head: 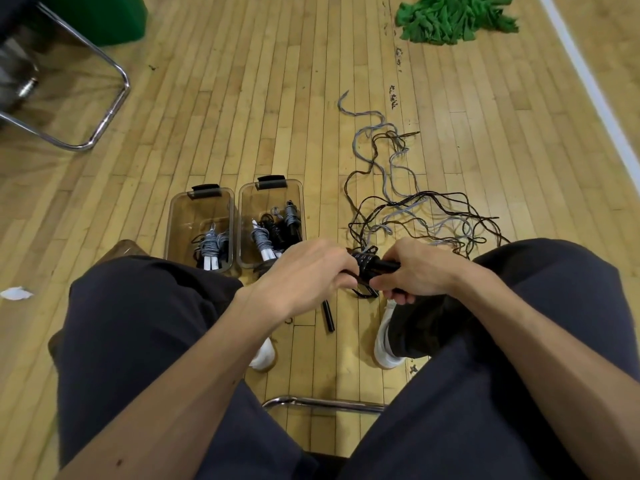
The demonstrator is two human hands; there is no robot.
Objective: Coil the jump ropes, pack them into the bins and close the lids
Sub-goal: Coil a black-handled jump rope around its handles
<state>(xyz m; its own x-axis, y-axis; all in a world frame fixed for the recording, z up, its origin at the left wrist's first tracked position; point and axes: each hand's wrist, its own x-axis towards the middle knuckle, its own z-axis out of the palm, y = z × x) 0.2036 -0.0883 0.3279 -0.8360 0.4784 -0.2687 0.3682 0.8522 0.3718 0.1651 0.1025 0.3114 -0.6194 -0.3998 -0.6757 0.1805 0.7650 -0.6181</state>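
L hand (308, 271) & R hand (420, 271) both grip black jump rope (375, 264) over knees.

Nothing here can be read; the dark marks (393, 97) on the floor (242, 98) are illegible.

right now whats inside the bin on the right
The right bin holds at least three coiled ropes: a grey coil with white handles, a black coil, and a grey coil on black handles. Its near end is hidden behind the left hand, which grips a black rope.
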